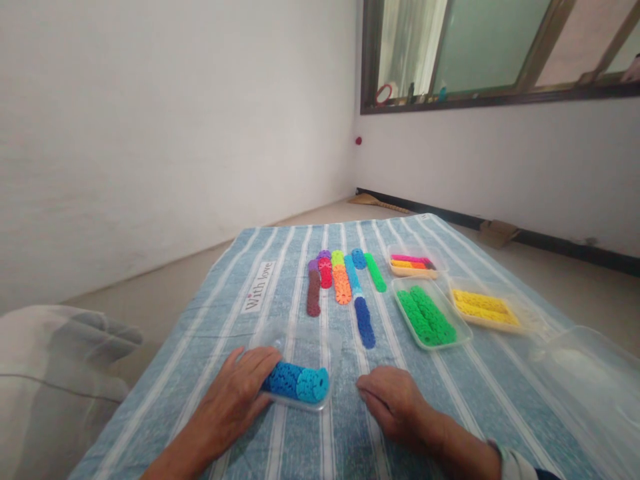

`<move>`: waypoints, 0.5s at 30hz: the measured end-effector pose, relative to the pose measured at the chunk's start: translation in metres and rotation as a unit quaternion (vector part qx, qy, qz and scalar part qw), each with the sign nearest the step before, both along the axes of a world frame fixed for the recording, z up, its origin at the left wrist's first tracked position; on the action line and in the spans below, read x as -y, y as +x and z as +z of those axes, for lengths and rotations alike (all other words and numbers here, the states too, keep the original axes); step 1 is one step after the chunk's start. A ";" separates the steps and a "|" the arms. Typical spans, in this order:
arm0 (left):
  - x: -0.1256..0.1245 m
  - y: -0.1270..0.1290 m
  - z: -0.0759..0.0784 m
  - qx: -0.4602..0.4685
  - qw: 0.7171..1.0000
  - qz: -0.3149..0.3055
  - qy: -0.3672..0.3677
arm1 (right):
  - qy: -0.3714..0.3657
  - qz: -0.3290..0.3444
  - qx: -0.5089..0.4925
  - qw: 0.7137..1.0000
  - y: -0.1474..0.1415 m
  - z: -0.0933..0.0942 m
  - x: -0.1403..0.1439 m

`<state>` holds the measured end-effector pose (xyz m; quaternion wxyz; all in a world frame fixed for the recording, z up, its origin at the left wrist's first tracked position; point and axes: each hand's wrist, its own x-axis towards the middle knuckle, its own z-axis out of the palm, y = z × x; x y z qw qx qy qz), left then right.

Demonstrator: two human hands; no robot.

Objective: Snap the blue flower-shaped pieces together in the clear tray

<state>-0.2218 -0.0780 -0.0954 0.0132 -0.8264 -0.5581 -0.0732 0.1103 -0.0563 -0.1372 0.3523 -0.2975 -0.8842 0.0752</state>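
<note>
My left hand rests on the striped blue cloth and holds the left end of a clear tray that carries a roll of blue toy discs. My right hand lies palm down on the cloth just right of that tray, fingers curled, with nothing in it. Farther out lie rows of stacked discs: brown, red, orange, dark blue and green.
Clear trays to the right hold green discs, yellow discs and mixed pink and orange ones. An empty clear lid sits at far right. A white bundle lies left. Walls and a window stand beyond.
</note>
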 end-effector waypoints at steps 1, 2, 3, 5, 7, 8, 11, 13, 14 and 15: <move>-0.001 -0.001 -0.001 0.003 1.000 0.001 0.005 | -0.005 0.001 0.000 1.000 0.000 0.000 -0.001; -0.001 -0.002 -0.002 0.004 1.000 0.001 0.009 | -0.007 0.003 -0.002 1.000 0.000 0.000 -0.001; -0.002 -0.002 -0.002 0.004 1.000 0.003 0.013 | -0.010 0.005 -0.004 1.000 0.000 -0.001 -0.001; -0.002 -0.002 -0.003 0.001 1.000 0.007 0.020 | -0.020 0.007 -0.008 1.000 -0.001 -0.001 -0.002; -0.003 -0.002 -0.003 -0.004 0.999 0.012 0.031 | -0.032 0.006 -0.010 0.999 -0.001 -0.002 -0.002; -0.003 -0.003 -0.003 -0.005 0.999 0.013 0.035 | -0.035 0.007 -0.010 0.999 -0.001 -0.003 -0.002; -0.004 -0.006 -0.002 -0.008 0.999 0.003 0.035 | -0.035 0.011 -0.012 0.999 -0.002 -0.004 -0.003; -0.005 -0.007 -0.001 -0.013 0.999 -0.001 0.031 | -0.037 0.013 -0.015 0.999 -0.002 -0.005 -0.004; -0.005 -0.008 -0.001 -0.015 0.999 0.002 0.034 | -0.040 0.013 -0.015 0.999 -0.002 -0.005 -0.004; -0.006 -0.008 0.000 -0.016 0.999 0.007 0.040 | -0.045 0.013 -0.014 0.999 -0.003 -0.005 -0.004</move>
